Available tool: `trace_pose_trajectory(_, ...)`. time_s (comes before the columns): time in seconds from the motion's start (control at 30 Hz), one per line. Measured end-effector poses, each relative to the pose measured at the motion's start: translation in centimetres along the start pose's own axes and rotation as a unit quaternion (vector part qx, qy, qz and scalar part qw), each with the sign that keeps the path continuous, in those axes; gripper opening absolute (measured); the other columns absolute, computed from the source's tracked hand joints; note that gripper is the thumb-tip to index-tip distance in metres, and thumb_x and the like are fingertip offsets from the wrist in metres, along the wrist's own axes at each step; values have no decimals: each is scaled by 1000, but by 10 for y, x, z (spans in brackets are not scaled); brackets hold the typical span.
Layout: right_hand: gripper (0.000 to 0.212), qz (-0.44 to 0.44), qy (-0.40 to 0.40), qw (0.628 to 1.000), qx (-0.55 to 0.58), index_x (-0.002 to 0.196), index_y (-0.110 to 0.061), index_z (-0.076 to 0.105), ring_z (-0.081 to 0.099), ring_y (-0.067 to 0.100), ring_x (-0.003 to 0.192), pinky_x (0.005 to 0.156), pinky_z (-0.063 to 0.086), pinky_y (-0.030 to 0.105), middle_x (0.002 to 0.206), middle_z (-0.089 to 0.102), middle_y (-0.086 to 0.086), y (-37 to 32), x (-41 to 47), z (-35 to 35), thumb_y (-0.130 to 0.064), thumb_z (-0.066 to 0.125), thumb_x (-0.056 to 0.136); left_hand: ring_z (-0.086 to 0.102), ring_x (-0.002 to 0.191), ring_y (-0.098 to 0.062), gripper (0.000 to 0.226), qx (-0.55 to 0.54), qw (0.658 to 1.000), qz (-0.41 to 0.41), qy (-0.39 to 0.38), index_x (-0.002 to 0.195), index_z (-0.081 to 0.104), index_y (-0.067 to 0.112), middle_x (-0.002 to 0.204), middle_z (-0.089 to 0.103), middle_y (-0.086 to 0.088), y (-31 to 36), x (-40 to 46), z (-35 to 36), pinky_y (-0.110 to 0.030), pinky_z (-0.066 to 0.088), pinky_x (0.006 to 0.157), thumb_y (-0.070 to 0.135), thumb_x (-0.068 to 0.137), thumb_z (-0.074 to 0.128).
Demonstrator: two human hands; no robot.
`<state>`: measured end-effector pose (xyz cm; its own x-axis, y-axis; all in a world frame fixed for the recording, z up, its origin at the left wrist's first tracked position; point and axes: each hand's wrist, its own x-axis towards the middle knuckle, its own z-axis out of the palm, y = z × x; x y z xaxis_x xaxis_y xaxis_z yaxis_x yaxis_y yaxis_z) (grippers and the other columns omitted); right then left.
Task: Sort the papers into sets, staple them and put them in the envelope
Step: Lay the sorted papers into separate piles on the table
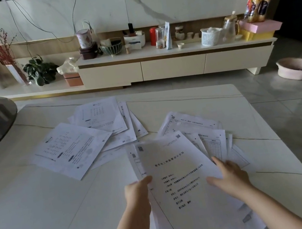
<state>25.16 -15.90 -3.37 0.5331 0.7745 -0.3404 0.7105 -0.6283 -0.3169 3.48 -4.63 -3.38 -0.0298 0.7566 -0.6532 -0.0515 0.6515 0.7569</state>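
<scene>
The left hand (137,191) grips the left edge of a printed sheet (179,179), its thumb curled over the top face and its fingers hidden under the paper. The right hand (229,176) lies against the sheet's right edge with its fingers (216,160) held straight and spread, pointing away from the person; they hold nothing. The sheet sits between the two hands, tilted slightly, on top of a loose stack of papers (161,226) that runs down toward the person beneath both forearms. Just beyond the right fingers a fan of pages with tables printed on them (194,125) spreads over the tabletop (42,212). Farther out past the left fingers lies another scattered group of papers (104,118), and to the left of that a single page (71,147) lies at an angle. Well beyond the hands a long low cabinet (174,66) stands against the wall, crowded with jars, bottles and a white basket (210,36). A pink basin (296,68) sits on the floor far to the right.
</scene>
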Motion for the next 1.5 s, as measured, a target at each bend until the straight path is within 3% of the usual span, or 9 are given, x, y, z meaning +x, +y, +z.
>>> trace_pose_trajectory(0.17, 77, -95, -51, 993, 39, 152, -33, 1, 18, 14, 145, 116, 20, 36, 159, 17, -7, -6, -8, 7, -48, 48, 93, 66, 83, -35, 18, 118, 992, 46, -10, 82, 54, 13, 85, 66, -16, -17, -20, -5, -51, 55, 82, -2, 79, 63)
trace_pose_trajectory(0.33, 74, -53, -22, 997, 44, 153, -23, 1, 9, 22, 147, 116, 18, 34, 160, 12, 6, -8, -10, 11, -53, 38, 96, 66, 84, -31, 22, 211, 975, 69, -16, 95, 55, 14, 91, 66, -10, -20, -27, -23, -43, 56, 82, 2, 78, 64)
trace_pose_trajectory(0.5, 65, -68, -62, 995, 28, 152, -36, 4, -2, 23, 148, 116, 12, 35, 160, 9, 10, -7, -13, 12, -51, 37, 97, 57, 102, -29, 23, 385, 916, 112, -10, 103, 57, 20, 111, 50, -8, -24, -26, -23, -41, 51, 93, 21, 81, 63)
trace_pose_trajectory(0.7, 70, -40, -40, 997, 55, 153, -22, 1, 5, 23, 148, 116, 17, 35, 160, 12, 6, -2, -15, 13, -49, 36, 99, 34, 124, -23, 50, 532, 827, 176, 37, 130, 48, 25, 140, 35, 1, -23, -32, -32, -32, 35, 98, 42, 85, 61)
trace_pose_trajectory(0.8, 68, -60, -52, 994, 69, 153, -24, 5, 13, 21, 147, 115, 21, 34, 159, 15, 3, -10, -15, 14, -42, 42, 99, 47, 113, -24, 46, 465, 866, 183, 10, 123, 52, 21, 126, 45, -4, -24, -35, -28, -33, 44, 95, 29, 80, 67)
trace_pose_trajectory(0.93, 76, -6, -47, 954, 296, 152, -20, 18, 40, 23, 135, 104, 38, 33, 154, 30, 4, -9, -14, 11, -21, 63, 90, 64, 94, -25, 62, 292, 947, 136, 8, 129, 46, 22, 111, 61, -4, -25, -35, -26, -37, 55, 80, 18, 74, 72)
trace_pose_trajectory(1.07, 73, 46, -36, 930, 363, 146, -6, 30, 49, 29, 124, 99, 43, 38, 143, 43, 15, -13, -13, 12, -6, 68, 84, 65, 87, -23, 38, 266, 951, 155, 28, 115, 56, 21, 104, 63, -3, -26, -32, -32, -32, 53, 70, 15, 78, 66)
trace_pose_trajectory(1.23, 14, 31, -89, 938, 334, 98, -5, 59, 65, 28, 85, 75, 51, 31, 96, 68, 12, -35, -19, 18, -3, 64, 85, 65, 77, -21, 15, 222, 966, 134, 0, 97, 55, 19, 90, 67, -3, -25, -33, -36, -36, 56, 72, 14, 83, 59)
trace_pose_trajectory(1.5, 12, -32, -36, 939, 342, 90, -15, 67, 68, 28, 81, 75, 53, 37, 89, 72, 9, -43, -35, 30, -6, 66, 82, 68, 78, -26, 21, 170, 973, 141, -67, 86, 61, 16, 84, 70, -7, -1, -40, -57, -40, 58, 74, -4, 79, 60)
